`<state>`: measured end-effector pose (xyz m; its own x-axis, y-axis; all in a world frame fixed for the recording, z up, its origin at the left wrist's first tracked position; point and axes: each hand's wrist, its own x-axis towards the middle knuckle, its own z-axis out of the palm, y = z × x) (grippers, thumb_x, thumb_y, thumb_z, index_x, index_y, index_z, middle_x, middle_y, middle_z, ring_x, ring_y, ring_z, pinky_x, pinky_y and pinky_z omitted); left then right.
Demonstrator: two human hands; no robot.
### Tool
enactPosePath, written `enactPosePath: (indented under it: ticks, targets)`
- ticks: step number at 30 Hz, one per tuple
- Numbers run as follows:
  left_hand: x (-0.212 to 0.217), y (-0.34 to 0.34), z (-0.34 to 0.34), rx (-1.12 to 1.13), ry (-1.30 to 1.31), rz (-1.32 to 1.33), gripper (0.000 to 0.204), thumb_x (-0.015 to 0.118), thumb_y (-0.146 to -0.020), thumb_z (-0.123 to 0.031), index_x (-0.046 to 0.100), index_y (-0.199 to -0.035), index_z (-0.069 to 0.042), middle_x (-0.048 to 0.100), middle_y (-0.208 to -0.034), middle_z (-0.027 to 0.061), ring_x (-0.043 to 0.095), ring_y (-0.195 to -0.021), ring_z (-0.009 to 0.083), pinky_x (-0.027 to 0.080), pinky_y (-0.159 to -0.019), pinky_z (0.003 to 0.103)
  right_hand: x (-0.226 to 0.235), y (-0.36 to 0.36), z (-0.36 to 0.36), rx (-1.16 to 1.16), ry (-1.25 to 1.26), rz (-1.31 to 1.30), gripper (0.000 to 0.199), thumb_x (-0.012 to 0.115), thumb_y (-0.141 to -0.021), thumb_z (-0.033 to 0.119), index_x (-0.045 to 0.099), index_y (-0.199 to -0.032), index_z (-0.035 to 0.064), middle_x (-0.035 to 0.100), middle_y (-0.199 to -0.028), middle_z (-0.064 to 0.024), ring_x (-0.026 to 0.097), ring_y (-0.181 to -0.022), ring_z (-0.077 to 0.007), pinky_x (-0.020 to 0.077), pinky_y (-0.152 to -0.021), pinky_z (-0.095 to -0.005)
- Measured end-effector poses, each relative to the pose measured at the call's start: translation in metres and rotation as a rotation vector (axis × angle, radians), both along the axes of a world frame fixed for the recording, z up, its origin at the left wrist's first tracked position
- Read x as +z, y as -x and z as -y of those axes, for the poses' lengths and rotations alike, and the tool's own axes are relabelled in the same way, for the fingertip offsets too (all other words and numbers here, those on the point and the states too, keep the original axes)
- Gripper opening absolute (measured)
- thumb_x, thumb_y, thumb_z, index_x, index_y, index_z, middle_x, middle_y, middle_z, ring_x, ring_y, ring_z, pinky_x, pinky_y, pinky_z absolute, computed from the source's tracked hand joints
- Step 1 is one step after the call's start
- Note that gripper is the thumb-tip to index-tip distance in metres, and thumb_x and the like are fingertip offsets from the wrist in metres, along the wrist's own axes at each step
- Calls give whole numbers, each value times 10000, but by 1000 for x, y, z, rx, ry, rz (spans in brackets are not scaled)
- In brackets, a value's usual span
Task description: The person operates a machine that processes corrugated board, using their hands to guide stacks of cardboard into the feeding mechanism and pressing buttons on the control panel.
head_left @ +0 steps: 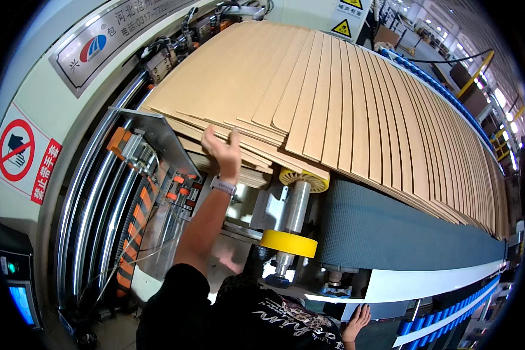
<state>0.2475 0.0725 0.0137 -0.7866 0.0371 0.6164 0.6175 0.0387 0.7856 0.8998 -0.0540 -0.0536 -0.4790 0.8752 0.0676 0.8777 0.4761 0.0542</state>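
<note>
Tan cardboard sheets (332,105) lie overlapped in a long slanting row, fanned from the machine's feeding end on the left toward the far right. My left hand (223,154), with a light band on its wrist, is raised at the near left edge of these sheets. Its fingers are apart, touching or just in front of the sheet edges; contact is hard to tell. Below the sheets, beside that hand, is a ribbed yellow wheel (305,179) on a metal shaft. Low on the right, my right hand (357,324) rests with fingers stretched on the machine's near edge.
A dark belt (402,227) runs under the sheets. A smooth yellow wheel (289,243) sits on the shaft nearer me. Left of my arm stand an upright metal plate (163,137) and shiny rollers (93,221). Blue rollers (449,312) line the lower right.
</note>
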Motion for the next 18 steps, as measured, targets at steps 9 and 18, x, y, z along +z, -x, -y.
enactPosePath:
  ticks: [9, 18]
  targets:
    - [-43, 49, -5, -614, -613, 1099, 718, 591, -801, -451, 301, -1337, -72, 448, -1057, 41, 428, -769, 128, 406, -609, 261, -8, -9, -4, 31, -24, 48, 828, 662, -616, 161, 247, -1311, -14, 231, -1372, -235, 205, -1281, -400, 126, -1034, -537]
    - [-26, 43, -34, -511, -776, 1103, 627, 642, -761, -465, 488, -1078, 54, 571, -979, 97, 566, -786, 189, 487, -642, 290, 0, -3, -3, 21, -11, 1, 676, 549, -719, 146, 253, -1301, -25, 239, -1357, -259, 213, -1271, -416, 127, -1026, -550]
